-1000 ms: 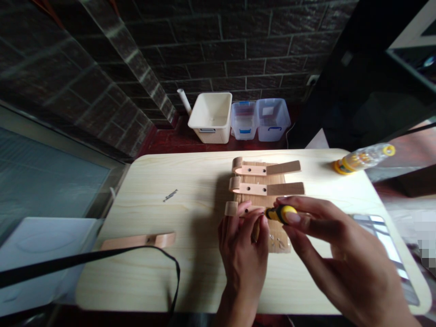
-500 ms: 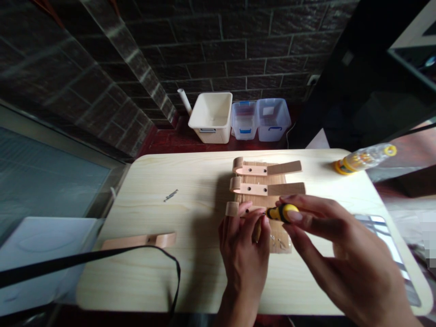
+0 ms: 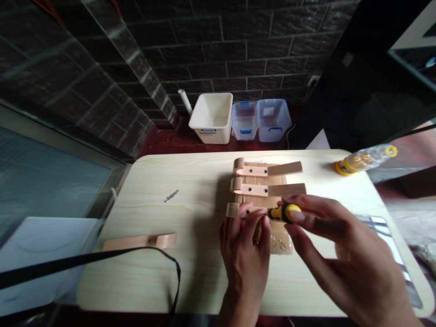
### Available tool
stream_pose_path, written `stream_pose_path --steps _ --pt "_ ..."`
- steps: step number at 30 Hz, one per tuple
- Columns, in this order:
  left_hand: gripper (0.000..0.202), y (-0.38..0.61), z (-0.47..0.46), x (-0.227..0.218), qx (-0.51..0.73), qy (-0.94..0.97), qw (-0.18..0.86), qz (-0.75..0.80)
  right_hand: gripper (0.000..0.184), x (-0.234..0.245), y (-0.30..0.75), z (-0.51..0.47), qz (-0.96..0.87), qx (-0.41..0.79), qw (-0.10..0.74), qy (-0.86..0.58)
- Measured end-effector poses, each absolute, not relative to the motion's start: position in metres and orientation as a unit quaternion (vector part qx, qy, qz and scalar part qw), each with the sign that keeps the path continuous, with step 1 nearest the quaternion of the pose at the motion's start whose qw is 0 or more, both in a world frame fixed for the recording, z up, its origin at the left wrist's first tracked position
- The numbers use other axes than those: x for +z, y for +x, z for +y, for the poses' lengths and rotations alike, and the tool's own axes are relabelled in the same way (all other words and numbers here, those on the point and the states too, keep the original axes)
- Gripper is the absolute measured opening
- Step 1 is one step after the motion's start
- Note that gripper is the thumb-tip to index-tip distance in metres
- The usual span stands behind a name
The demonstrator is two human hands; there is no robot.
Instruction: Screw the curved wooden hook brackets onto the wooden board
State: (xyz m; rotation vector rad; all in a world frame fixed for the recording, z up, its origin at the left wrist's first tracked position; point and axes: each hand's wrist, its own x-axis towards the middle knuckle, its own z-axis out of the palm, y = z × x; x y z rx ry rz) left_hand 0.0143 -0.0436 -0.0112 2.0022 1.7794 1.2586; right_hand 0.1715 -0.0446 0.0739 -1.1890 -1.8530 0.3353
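My right hand (image 3: 340, 254) is closed on a short screwdriver with a yellow and black handle (image 3: 283, 212), its tip pointing left. My left hand (image 3: 245, 247) presses its fingertips on a curved wooden hook piece (image 3: 233, 209) that lies on a brown backing board (image 3: 278, 238). Two more wooden hook pieces (image 3: 265, 170) (image 3: 267, 189) lie across the board just beyond my hands. A small clear bag with screws (image 3: 281, 243) sits on the board's near end.
A loose wooden hook piece (image 3: 139, 241) lies at the table's (image 3: 190, 272) near left, with a black strap (image 3: 102, 256) across it. Loose screws (image 3: 170, 195) lie left of centre. A plastic bottle (image 3: 366, 159) rests at far right. Bins (image 3: 213, 117) stand on the floor beyond.
Almost nothing differs; both hands stay on the hook piece and screwdriver, with the view shifted very slightly.
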Motion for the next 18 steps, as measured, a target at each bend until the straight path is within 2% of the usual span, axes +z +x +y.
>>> stream_pose_path --steps 3,8,12,18 --pt "0.017 0.0144 -0.0436 -0.0118 0.425 0.674 0.097 0.596 0.03 0.0732 0.1724 -0.0457 -0.751 0.169 0.449 -0.454" --pt "0.015 0.014 -0.0434 -0.0112 0.418 0.677 0.088 0.599 0.03 0.0728 0.1697 -0.0458 -0.747 0.151 0.451 -0.465" --pt "0.015 0.0138 -0.0431 -0.0104 0.424 0.676 0.093 0.596 0.038 0.069 0.1718 -0.0456 -0.743 0.163 0.463 -0.456" --pt "0.016 0.0135 -0.0439 -0.0111 0.425 0.676 0.094 0.594 0.032 0.0698 0.1734 -0.0461 -0.747 0.171 0.457 -0.452"
